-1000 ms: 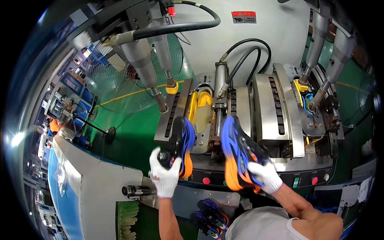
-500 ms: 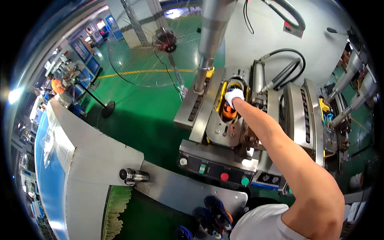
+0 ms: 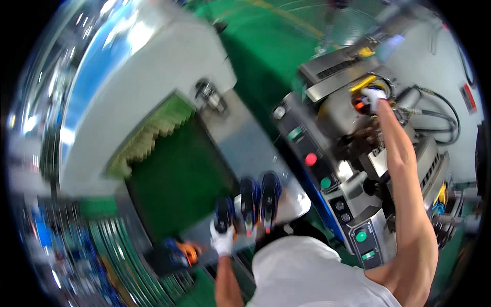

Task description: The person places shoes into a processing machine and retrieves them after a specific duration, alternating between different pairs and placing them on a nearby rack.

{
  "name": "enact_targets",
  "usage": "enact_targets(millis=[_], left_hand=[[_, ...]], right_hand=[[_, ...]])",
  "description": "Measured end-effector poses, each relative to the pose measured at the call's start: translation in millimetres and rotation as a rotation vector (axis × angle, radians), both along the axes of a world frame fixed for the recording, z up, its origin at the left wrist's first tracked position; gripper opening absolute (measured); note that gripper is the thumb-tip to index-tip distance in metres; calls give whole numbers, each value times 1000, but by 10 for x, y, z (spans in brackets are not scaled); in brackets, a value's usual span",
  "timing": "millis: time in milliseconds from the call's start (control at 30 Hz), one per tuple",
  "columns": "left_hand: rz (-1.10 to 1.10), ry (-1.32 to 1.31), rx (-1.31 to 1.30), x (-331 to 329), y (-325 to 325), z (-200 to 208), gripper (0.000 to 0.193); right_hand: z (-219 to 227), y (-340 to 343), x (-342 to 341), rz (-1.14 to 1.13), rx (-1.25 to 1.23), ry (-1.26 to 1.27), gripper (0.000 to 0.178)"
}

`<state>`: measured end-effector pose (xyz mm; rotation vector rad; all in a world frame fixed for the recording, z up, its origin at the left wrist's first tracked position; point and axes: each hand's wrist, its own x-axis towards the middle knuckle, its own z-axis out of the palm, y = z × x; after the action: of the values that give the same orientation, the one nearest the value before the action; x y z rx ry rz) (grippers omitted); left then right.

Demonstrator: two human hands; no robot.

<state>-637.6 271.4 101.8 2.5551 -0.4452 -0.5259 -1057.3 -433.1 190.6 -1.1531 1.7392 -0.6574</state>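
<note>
My left hand (image 3: 222, 240), in a white glove, is closed on the near end of a dark blue shoe (image 3: 223, 212) with orange trim, at the edge of a metal shelf. Two similar shoes, a middle one (image 3: 249, 202) and a right one (image 3: 269, 197), stand beside it. Far to the right my right arm reaches out to a press machine (image 3: 332, 115). There my right hand (image 3: 374, 97), also gloved in white, is closed over a dark and orange shoe (image 3: 361, 105) between the yellow-edged parts. Its fingers are partly hidden.
The metal shelf (image 3: 240, 133) runs from a large white and blue machine housing (image 3: 138, 97) toward me. A steel cylinder (image 3: 209, 96) stands on it. Another orange and blue shoe (image 3: 186, 253) lies lower left. Red and green buttons (image 3: 310, 159) line the press's front panel.
The view has swung left and down, with blur. My left hand has come into view, holding a shoe on the shelf. My right hand stays at the shoe in the press.
</note>
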Motion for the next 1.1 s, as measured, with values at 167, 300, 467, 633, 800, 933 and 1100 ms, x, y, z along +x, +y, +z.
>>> enact_targets(millis=[167,300,467,633,800,933,1100], left_hand=[[41,29,-100,98,481,-345,73],[-24,155,-172,56,225,-58,68],[-232,176,-298,317,459,-657,55],[-72,401,-425,441,639,-531,64],[152,740,-402,1075,489,213,39],[96,612,-383,1407,613,-38,50],[-196,659,-432,1445,356,91,53]], right_hand=[[1015,2451,1465,270,-764,169,89],[-70,3804,1336,633,-861,751,100],[-436,4066,1367,894,-529,1126,108],[-82,5394,2636,781,-336,94,101],[-1566,6105,3308,418,-213,234,90],[-1301,6128,3612,234,-11,207,81],[-602,6390,3161,-82,173,-496,56]])
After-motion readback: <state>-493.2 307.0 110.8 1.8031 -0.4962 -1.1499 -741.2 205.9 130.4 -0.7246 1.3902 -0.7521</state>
